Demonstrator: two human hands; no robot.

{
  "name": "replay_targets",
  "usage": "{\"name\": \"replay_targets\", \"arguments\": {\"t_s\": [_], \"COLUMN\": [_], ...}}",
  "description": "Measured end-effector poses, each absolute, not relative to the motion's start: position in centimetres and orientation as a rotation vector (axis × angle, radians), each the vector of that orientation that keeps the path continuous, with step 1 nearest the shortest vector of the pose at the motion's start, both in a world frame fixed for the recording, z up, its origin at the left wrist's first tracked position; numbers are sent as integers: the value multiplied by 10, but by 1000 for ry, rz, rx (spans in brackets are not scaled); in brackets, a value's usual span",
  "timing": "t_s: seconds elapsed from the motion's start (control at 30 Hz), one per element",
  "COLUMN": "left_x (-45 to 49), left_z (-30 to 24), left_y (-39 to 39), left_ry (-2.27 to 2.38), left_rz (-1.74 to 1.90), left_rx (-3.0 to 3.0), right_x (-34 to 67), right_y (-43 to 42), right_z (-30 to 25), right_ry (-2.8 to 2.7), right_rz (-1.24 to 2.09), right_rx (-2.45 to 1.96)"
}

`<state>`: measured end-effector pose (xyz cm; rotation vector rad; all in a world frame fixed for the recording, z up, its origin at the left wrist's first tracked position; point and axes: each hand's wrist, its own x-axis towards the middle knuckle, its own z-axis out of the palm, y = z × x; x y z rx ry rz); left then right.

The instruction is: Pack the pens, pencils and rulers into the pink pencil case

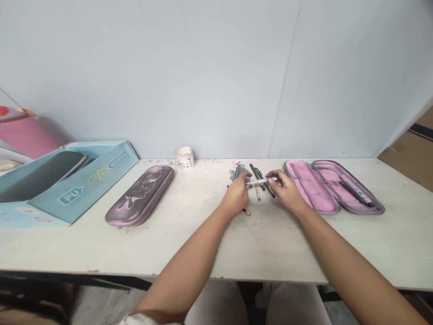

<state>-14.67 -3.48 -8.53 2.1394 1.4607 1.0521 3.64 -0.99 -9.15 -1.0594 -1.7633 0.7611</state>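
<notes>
Between my two hands a slim light-coloured pen (259,181) lies level above the table. My left hand (237,193) is closed round its left end, and my right hand (283,186) pinches the right end. Below and behind them are several dark pens (257,177), a patterned pen (258,193), a pencil (248,212) partly under my left hand, and a grey translucent piece (232,173) that I cannot identify. A pink and white eraser (236,161) sits behind these. To the right, an unzipped pink pencil case (333,205) lies flat, with pens (356,192) in its right half.
A closed dark pencil case with pink edging (140,196) lies on the left of the table (189,243). A paper cup (185,158) stands against the wall. At far left a blue box (98,180) holds dark cases (54,174). Cardboard (412,151) is at far right.
</notes>
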Motion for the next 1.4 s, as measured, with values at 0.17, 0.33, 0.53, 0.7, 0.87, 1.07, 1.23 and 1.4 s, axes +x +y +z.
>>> {"name": "replay_targets", "arguments": {"t_s": [0.17, 0.33, 0.53, 0.7, 0.87, 1.07, 1.23, 1.4], "left_x": [-148, -151, -153, -155, -155, -153, -153, -154], "left_z": [-86, -86, -85, -87, -85, -80, -80, -83], "left_y": [-35, -34, -33, -32, -32, -33, -34, -31], "left_ry": [1463, 1448, 1461, 1470, 1496, 1525, 1502, 1536], "left_rz": [1053, 1047, 1063, 1090, 1089, 1052, 1081, 1024], "left_rx": [2156, 2199, 2163, 2131, 2106, 2099, 2091, 2155], "right_x": [36, 34, 31, 28, 28, 31, 31, 31], "right_y": [-10, -7, -6, -10, -9, -9, -8, -7], "right_z": [-91, -91, -90, -86, -85, -82, -83, -85], "right_ry": [-1767, -1776, -1773, -1794, -1771, -1803, -1776, -1828], "right_rz": [756, 759, 826, 820, 794, 781, 773, 757], "right_rx": [-1124, -1044, -1109, -1016, -1106, -1048, -1081, -1087]}}
